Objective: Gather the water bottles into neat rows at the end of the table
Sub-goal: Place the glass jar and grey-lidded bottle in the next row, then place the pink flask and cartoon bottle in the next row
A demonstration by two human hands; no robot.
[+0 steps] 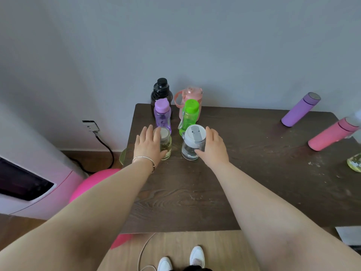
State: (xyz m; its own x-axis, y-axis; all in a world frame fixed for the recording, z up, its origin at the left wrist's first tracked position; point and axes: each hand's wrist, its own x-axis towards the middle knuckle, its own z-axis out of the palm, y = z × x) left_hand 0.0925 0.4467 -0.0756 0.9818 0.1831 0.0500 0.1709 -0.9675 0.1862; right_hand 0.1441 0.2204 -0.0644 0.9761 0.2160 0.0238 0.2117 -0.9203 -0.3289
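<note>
A person's left hand [149, 142] wraps a glass bottle [165, 144] and the right hand [214, 146] grips a grey-lidded clear bottle [193, 142], apparently squaring them as a third pair behind the purple-capped bottle [162, 116] and green bottle [188, 117] at the table [244, 173] end.

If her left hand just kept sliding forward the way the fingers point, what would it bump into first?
Probably the purple bottle. The left hand is wrapped on the glass jar, fingers aimed toward the wall, and that bottle stands right behind the jar. Depth is hard to judge; the black bottle sits farther back.
</note>
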